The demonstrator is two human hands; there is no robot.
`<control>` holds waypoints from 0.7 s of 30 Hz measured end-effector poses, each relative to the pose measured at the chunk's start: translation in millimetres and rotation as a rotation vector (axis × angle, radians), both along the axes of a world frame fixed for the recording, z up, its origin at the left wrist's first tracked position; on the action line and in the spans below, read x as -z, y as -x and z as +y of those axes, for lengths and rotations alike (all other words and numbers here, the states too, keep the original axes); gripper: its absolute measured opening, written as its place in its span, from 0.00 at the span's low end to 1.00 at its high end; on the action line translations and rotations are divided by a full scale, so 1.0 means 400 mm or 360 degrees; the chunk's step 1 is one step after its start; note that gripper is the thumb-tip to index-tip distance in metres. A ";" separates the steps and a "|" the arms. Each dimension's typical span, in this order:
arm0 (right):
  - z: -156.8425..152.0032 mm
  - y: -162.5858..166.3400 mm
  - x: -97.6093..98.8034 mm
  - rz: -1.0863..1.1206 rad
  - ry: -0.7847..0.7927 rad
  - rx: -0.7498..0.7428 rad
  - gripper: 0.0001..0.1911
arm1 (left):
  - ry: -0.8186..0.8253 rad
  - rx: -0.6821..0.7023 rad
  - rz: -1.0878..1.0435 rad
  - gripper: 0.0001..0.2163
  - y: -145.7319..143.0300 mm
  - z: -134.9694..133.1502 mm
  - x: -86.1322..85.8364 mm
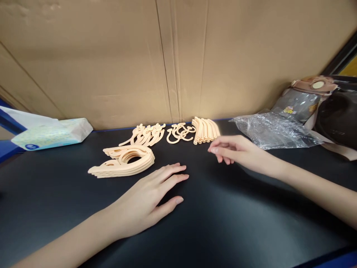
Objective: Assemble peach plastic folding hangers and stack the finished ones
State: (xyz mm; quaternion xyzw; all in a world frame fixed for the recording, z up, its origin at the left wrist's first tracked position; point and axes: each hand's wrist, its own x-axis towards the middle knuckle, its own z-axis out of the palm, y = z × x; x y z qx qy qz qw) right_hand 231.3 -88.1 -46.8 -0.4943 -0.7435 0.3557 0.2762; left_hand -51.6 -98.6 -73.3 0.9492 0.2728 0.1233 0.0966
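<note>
My left hand (150, 197) lies flat on the black table (223, 223), fingers stretched out, empty, just right of a stack of peach curved plastic pieces (122, 162). My right hand (237, 150) hovers over the table with fingers loosely extended and nothing in it, close to a row of peach straight bars (205, 130). Between the two groups lie loose peach hooks (180, 133) and a pile of peach hooked arms (146, 136).
A cardboard wall (178, 59) stands behind the table. A pack of tissues (51, 134) lies at the back left. A crumpled clear plastic bag (275, 130), a grey bottle (302, 98) and a dark bag (338, 119) sit at the back right.
</note>
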 end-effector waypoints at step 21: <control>0.297 -0.064 0.004 -0.1444 -0.0270 0.0625 0.15 | 0.0027 -0.0100 0.0028 0.17 -0.027 0.025 0.015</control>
